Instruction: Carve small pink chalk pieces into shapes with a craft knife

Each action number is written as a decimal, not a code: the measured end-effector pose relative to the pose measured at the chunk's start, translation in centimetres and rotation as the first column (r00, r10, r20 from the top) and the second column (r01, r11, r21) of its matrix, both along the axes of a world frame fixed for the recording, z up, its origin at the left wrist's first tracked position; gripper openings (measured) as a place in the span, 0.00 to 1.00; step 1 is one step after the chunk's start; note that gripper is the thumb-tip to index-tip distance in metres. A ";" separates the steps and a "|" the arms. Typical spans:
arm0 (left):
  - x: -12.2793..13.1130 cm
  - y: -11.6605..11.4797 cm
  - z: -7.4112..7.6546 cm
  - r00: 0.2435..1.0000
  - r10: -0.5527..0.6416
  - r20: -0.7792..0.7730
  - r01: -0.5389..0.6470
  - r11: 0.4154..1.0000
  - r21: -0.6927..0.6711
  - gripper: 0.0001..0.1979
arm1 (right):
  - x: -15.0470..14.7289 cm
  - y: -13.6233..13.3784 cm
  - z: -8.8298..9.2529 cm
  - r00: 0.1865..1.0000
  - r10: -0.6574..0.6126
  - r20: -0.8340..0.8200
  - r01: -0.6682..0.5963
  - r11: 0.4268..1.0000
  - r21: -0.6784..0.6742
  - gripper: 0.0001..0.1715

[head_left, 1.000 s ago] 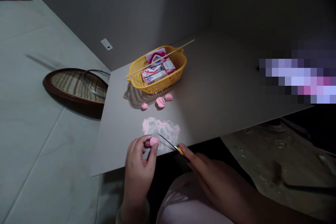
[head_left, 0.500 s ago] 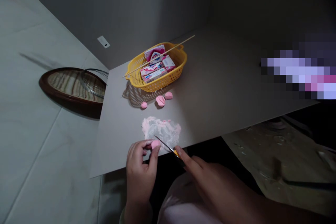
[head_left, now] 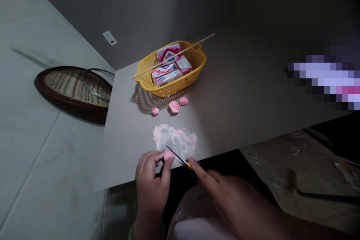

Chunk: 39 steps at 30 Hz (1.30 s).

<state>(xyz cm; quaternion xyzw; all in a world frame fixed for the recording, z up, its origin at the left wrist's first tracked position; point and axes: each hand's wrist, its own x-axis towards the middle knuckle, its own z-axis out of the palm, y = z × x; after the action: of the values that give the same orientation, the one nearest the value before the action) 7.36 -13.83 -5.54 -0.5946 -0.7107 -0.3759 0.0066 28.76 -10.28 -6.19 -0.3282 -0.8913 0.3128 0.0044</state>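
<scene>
Camera's drifted a touch since the last frame, so the basket sits higher and further right, while the hands have barely shifted. Far left, at 9 o'clock from the work, is a dark-rimmed wicker tray [head_left: 42,86] with a loop of clear tubing [head_left: 97,82] against it. Next comes the left hand [head_left: 152,183], curled fingers and thumb pinching a small pink lump [head_left: 168,155], soap or clay, can't tell, over the near edge of a grey board [head_left: 126,146]. At 12 o'clock from the lump lie a whitish-pink smear of shavings [head_left: 176,138], three pink pieces [head_left: 174,107], then a yellow plastic basket [head_left: 197,58] of pink cartons [head_left: 165,77]. On the right, the right hand [head_left: 233,198] pinches a yellow-handled craft knife [head_left: 180,157], its tip just beside the lump. Looks like mid-trim; any cut here calls for small, steady strokes.
</scene>
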 end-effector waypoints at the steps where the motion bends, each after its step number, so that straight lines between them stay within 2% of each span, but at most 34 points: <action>1: 0.0 0.0 0.0 1.000 -0.004 0.005 0.004 1.000 -0.005 0.03 | -0.1 -0.2 0.0 1.000 0.006 0.026 -0.007 0.999 0.044 0.58; 5: 0.0 0.0 0.1 1.000 -0.013 0.010 0.013 1.000 -0.009 0.02 | -0.7 -0.6 0.5 0.991 0.040 0.124 -0.066 0.974 0.216 0.61; 9: 0.0 -0.1 0.1 1.000 -0.017 0.004 0.017 1.000 -0.010 0.02 | -1.3 -0.5 1.8 0.978 0.074 0.194 -0.130 0.946 0.297 0.56; 13: -0.1 -0.2 -0.1 1.000 -0.005 0.004 0.005 1.000 0.010 0.02 | -1.4 0.0 2.2 0.981 0.029 0.192 -0.096 0.932 0.349 0.55; 19: 0.2 0.1 0.1 0.998 0.006 -0.058 -0.004 0.999 0.034 0.05 | -0.8 0.7 2.1 0.977 -0.062 0.205 -0.001 0.955 0.295 0.52; 26: 0.4 0.0 -0.2 0.995 0.061 -0.085 -0.057 0.997 0.048 0.11 | -0.3 0.2 2.4 0.987 -0.023 0.159 0.004 0.993 0.117 0.55; 33: 0.0 -0.3 0.0 0.996 0.085 -0.027 -0.085 0.996 0.010 0.08 | -0.1 0.3 2.3 0.988 -0.034 0.151 0.033 0.999 0.015 0.59; 39: -0.1 0.0 0.0 0.999 0.025 -0.042 -0.022 0.998 0.055 0.04 | 0.2 -0.2 1.0 0.992 -0.052 0.114 0.052 0.999 0.002 0.61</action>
<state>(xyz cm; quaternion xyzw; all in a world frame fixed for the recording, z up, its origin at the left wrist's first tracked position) 7.31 -13.78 -5.56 -0.5937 -0.7067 -0.3826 0.0425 28.94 -10.52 -5.22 -0.3686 -0.8811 0.2938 -0.0387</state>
